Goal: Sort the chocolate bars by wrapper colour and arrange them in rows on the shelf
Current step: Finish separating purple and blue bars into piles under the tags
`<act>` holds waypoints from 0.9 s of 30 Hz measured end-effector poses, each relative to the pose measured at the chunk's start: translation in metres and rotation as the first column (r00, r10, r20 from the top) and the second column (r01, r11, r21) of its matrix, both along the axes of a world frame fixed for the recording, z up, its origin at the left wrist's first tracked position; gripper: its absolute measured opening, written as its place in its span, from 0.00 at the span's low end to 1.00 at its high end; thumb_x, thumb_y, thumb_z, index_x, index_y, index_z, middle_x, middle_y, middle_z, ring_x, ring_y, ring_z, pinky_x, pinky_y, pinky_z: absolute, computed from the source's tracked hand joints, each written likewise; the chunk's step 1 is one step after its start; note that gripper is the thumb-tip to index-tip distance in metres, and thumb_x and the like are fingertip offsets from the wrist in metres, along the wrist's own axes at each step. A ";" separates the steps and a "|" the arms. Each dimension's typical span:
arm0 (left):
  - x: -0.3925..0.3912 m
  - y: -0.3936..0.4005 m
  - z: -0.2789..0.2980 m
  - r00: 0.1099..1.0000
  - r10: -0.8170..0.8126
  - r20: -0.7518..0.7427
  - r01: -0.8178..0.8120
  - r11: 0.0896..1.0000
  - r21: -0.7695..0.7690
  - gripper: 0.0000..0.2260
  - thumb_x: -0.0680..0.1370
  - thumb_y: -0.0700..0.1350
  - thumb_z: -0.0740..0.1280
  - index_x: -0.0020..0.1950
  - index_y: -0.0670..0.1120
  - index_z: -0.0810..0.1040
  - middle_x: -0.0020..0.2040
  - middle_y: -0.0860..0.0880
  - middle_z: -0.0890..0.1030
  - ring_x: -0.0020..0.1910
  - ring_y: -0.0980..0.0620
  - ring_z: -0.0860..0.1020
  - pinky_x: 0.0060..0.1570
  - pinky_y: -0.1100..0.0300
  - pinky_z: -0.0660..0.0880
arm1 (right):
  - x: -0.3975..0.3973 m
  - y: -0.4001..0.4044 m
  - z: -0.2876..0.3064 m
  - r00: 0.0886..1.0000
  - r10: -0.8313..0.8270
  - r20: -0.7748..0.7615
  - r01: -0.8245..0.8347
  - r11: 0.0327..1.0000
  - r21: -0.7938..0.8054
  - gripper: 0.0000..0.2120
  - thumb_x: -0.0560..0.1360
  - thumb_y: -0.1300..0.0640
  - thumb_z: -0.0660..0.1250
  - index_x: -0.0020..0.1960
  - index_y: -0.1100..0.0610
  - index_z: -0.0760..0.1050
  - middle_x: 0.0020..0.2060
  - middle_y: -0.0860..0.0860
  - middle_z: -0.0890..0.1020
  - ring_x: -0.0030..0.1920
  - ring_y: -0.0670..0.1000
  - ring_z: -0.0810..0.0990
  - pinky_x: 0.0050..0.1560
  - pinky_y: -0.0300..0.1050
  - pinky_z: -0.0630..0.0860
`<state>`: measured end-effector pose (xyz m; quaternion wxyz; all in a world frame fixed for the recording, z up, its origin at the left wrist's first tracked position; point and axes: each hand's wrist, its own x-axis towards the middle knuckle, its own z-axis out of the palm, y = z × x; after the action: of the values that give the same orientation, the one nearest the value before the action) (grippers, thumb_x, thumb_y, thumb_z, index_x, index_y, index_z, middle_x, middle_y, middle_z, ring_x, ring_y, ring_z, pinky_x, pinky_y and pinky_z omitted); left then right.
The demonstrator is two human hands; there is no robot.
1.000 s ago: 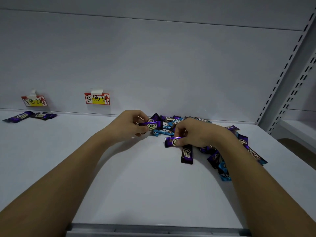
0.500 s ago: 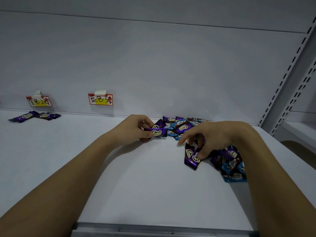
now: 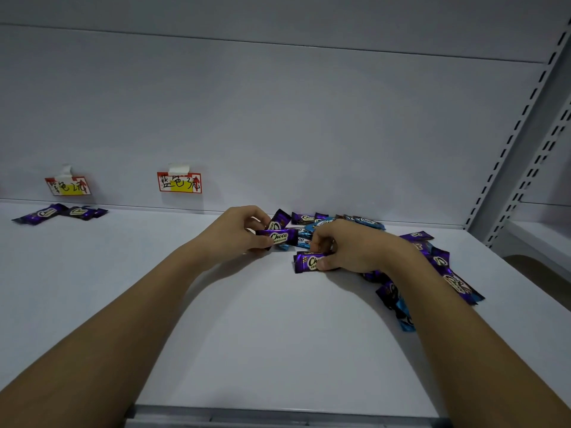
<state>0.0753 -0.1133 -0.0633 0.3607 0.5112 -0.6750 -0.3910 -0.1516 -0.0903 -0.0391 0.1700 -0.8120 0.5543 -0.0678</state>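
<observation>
Left hand (image 3: 239,231) pinches one purple bar (image 3: 278,237) between thumb and fingers, lifted just off the shelf (image 3: 247,335) at the near-left edge of the mixed pile (image 3: 355,242). Right hand (image 3: 346,248) curls over the pile's front, thumb pressing a second purple bar (image 3: 309,262) that lies flat on the shelf; fingers look closed on it, perhaps with another bar beneath, not clear. The pile of purple and blue wrappers spreads right and back from both hands, a blue bar (image 3: 406,316) straggling at its near-right. Far left of the pile, a few purple bars (image 3: 61,213) lie under a tag (image 3: 68,186); a second tag (image 3: 180,182), nearer the pile, has nothing below it. Step in hand, likely: picking purple out of the mix. Next move probably calls for carrying both across to the far-left group and laying them in line; blue row not yet begun.
</observation>
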 end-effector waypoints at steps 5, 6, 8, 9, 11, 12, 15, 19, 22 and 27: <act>0.000 0.001 0.001 0.995 0.015 -0.098 -0.013 1.000 0.020 0.10 0.73 0.32 0.71 0.53 0.41 0.79 0.46 0.42 0.83 0.37 0.50 0.82 0.36 0.65 0.79 | -0.002 -0.001 0.001 0.999 0.001 -0.032 0.001 0.999 0.044 0.13 0.73 0.50 0.72 0.57 0.47 0.78 0.52 0.45 0.78 0.50 0.45 0.77 0.51 0.40 0.74; 0.000 0.000 0.000 0.994 0.016 -0.111 -0.014 1.000 0.023 0.10 0.73 0.32 0.71 0.52 0.42 0.80 0.45 0.42 0.83 0.38 0.50 0.82 0.37 0.64 0.80 | -0.002 -0.002 0.000 1.000 0.005 -0.023 -0.004 0.999 0.040 0.11 0.74 0.51 0.72 0.56 0.47 0.79 0.51 0.44 0.79 0.50 0.44 0.77 0.50 0.38 0.74; 0.001 -0.001 0.000 0.990 0.022 -0.140 -0.018 0.999 0.032 0.09 0.74 0.32 0.71 0.52 0.42 0.81 0.44 0.42 0.84 0.40 0.48 0.83 0.41 0.61 0.81 | -0.002 -0.002 0.000 1.000 0.004 0.013 -0.004 1.000 0.007 0.08 0.74 0.52 0.72 0.52 0.49 0.79 0.49 0.44 0.80 0.47 0.42 0.77 0.45 0.35 0.72; 0.002 -0.002 -0.001 0.987 0.022 -0.159 -0.016 0.999 0.038 0.09 0.74 0.33 0.71 0.52 0.41 0.81 0.44 0.41 0.85 0.41 0.48 0.84 0.43 0.59 0.82 | -0.002 -0.002 0.000 0.999 -0.001 0.040 0.001 1.000 -0.012 0.06 0.74 0.53 0.72 0.51 0.49 0.79 0.47 0.44 0.80 0.43 0.41 0.77 0.42 0.33 0.71; 0.001 0.001 0.000 0.978 0.038 -0.206 -0.027 0.998 0.057 0.08 0.74 0.33 0.71 0.53 0.40 0.81 0.44 0.40 0.85 0.40 0.48 0.84 0.45 0.58 0.82 | -0.001 -0.003 0.000 0.990 -0.032 0.136 0.035 0.999 -0.024 0.05 0.74 0.55 0.72 0.49 0.52 0.78 0.44 0.45 0.80 0.36 0.40 0.76 0.37 0.33 0.71; 0.000 0.003 -0.001 0.966 0.059 -0.253 -0.041 0.996 0.075 0.08 0.74 0.32 0.70 0.52 0.39 0.81 0.43 0.40 0.85 0.39 0.49 0.84 0.44 0.59 0.82 | -0.001 -0.004 0.000 0.976 -0.062 0.208 0.068 0.997 -0.020 0.05 0.74 0.56 0.72 0.49 0.54 0.78 0.44 0.47 0.81 0.33 0.41 0.76 0.36 0.34 0.73; 0.002 0.009 0.000 0.894 0.165 -0.416 -0.099 0.979 0.176 0.07 0.74 0.29 0.68 0.48 0.38 0.81 0.44 0.39 0.83 0.38 0.47 0.82 0.42 0.60 0.82 | 0.003 -0.003 -0.003 0.890 -0.172 0.422 0.180 0.983 0.023 0.05 0.75 0.60 0.71 0.49 0.53 0.78 0.45 0.52 0.82 0.34 0.47 0.79 0.40 0.44 0.81; 0.025 0.009 0.007 0.875 0.285 -0.391 -0.224 0.955 0.195 0.08 0.75 0.29 0.66 0.47 0.39 0.81 0.40 0.40 0.82 0.33 0.48 0.81 0.36 0.63 0.81 | 0.023 0.000 -0.006 0.742 -0.276 0.611 0.251 0.959 0.128 0.08 0.74 0.66 0.67 0.49 0.56 0.78 0.41 0.53 0.82 0.31 0.48 0.80 0.40 0.47 0.79; 0.055 0.015 0.012 0.865 0.331 -0.378 -0.292 0.943 0.158 0.08 0.75 0.30 0.67 0.43 0.43 0.81 0.41 0.41 0.83 0.37 0.46 0.81 0.41 0.61 0.81 | 0.050 0.001 -0.002 0.679 -0.280 0.679 0.245 0.958 0.149 0.08 0.73 0.68 0.67 0.46 0.56 0.79 0.37 0.53 0.83 0.32 0.50 0.81 0.41 0.49 0.77; 0.119 0.023 0.010 0.837 0.423 -0.348 -0.399 0.906 0.140 0.07 0.75 0.31 0.68 0.47 0.42 0.81 0.43 0.42 0.83 0.41 0.45 0.82 0.44 0.58 0.81 | 0.110 0.000 0.003 0.641 -0.253 0.724 0.152 0.967 0.203 0.07 0.74 0.68 0.67 0.46 0.57 0.78 0.38 0.55 0.82 0.35 0.54 0.82 0.46 0.52 0.80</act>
<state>0.1941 -0.0904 -0.0533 0.5410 0.5718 -0.4567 -0.4145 -0.0416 -0.0904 -0.0365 0.4224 -0.6336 0.5268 -0.3777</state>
